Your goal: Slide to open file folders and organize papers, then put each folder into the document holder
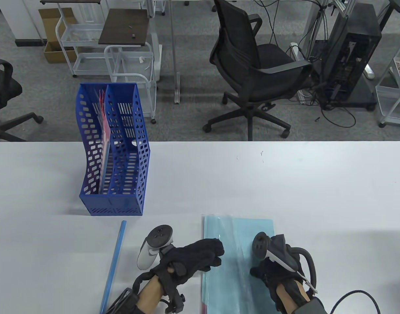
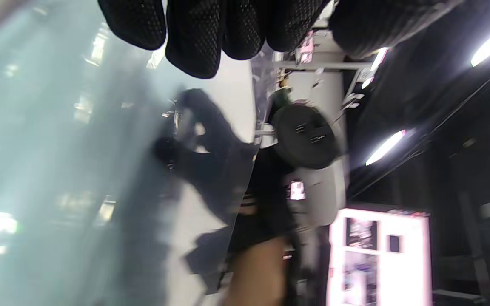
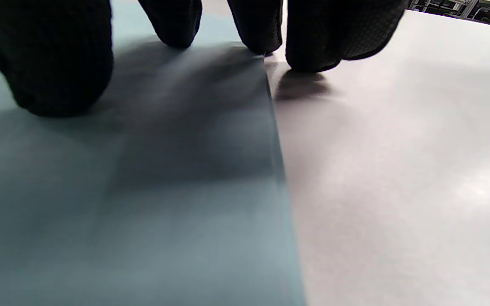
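- Translucent pale-blue plastic folder [image 1: 239,261] lies flat at lower centre of the table view.
- My left hand [image 1: 190,258] curls its fingers on the folder's left edge.
- My right hand [image 1: 278,268] presses fingertips [image 3: 177,25] onto it.
- Blue perforated document holder [image 1: 114,153] stands upper left, with a slim blue slide bar [image 1: 113,265] below.

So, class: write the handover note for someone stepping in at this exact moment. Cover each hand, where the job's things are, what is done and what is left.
Left hand: fingers at the left edge of the light blue folder; whether they grip it is unclear.
Right hand: fingers down on the folder near its right edge.
The folder lies flat at the table's near edge. Its blue slide bar is off and lies to the left.
The blue document holder stands to the far left, with a pink folder already in its left slot.
Left: tidy the papers, refit the bar, file the blue folder.
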Motion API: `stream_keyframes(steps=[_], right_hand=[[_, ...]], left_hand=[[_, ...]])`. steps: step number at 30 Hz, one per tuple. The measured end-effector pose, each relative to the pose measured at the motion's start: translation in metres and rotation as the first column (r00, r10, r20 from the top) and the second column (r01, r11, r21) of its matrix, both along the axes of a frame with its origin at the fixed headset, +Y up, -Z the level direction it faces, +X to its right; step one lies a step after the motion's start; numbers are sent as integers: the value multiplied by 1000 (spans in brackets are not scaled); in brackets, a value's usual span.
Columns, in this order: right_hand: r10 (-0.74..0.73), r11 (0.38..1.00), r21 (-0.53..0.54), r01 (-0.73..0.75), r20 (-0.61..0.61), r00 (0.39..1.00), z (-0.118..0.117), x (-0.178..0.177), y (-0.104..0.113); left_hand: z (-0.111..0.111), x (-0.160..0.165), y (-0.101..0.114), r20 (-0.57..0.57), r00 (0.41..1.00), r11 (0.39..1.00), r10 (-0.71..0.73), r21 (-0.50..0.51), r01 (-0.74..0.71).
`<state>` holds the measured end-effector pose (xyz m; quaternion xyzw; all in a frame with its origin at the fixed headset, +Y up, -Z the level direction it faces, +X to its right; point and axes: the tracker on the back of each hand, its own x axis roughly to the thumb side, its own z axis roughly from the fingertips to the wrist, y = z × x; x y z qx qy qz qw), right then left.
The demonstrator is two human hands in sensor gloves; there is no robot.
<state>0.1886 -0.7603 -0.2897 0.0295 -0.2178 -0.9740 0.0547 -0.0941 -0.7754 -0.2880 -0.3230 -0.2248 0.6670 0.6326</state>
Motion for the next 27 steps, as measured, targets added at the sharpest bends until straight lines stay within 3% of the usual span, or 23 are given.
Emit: stream_keyframes(steps=[3, 4, 5, 6, 7, 9, 10, 13, 17, 25, 27], right_hand=[[-1, 1000, 0, 1, 0, 1000, 0, 0, 0], [0, 1000, 0, 0, -1, 1000, 0, 0, 0], [-1, 1000, 0, 1, -1, 1000, 0, 0, 0], [0, 1000, 0, 0, -1, 1000, 0, 0, 0], [-1, 1000, 1, 1, -1, 1000, 0, 0, 0], [-1, 1000, 1, 1, -1, 1000, 0, 0, 0], [-1, 1000, 2, 1, -1, 1000, 0, 0, 0], [0, 1000, 4, 0, -2, 1000, 0, 0, 0], [2, 1000, 6, -2, -3, 1000, 0, 0, 0], [7, 1000, 9, -7, -7, 1000, 0, 0, 0], [8, 1000, 10, -8, -8, 1000, 0, 0, 0]], left_hand=[[3, -11, 7, -185, 975, 991, -127, 10, 131], [5, -13, 11, -275, 931, 967, -239, 19, 254], [7, -13, 14, -351, 847, 902, -399, 15, 431], [8, -11, 17, -370, 732, 786, -573, 6, 618], [8, -4, 19, -333, 572, 598, -750, 29, 801], [5, 10, 18, -260, 347, 336, -901, 87, 938], [3, 19, 15, -260, 263, 249, -929, 86, 965], [-3, 37, 9, -340, 217, 210, -915, 57, 976], [-13, 55, 5, -387, 101, 101, -917, 20, 995], [-23, 53, 3, -399, 184, 251, -898, -122, 960], [-25, 46, 3, -381, 247, 320, -891, -142, 937]])
